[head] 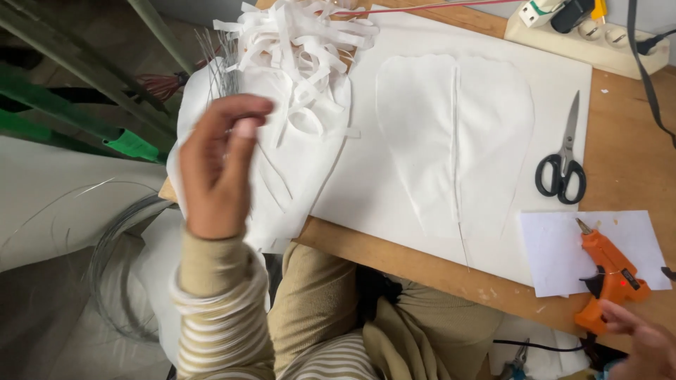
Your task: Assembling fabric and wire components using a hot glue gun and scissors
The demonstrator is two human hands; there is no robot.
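White petal shapes (pixel 454 141) lie cut, wire (pixel 459 211) laid on. Left hand (pixel 218 165) raised at 9 o'clock, fingertips pinched, maybe on thin wire. Right hand (pixel 644 345) touching orange glue gun (pixel 607 278) at 4 o'clock; grip unclear. Gluing left.

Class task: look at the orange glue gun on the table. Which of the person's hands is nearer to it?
Right. The right hand is at the glue gun, by its handle; the left hand is raised far across the table, over the white paper strips.
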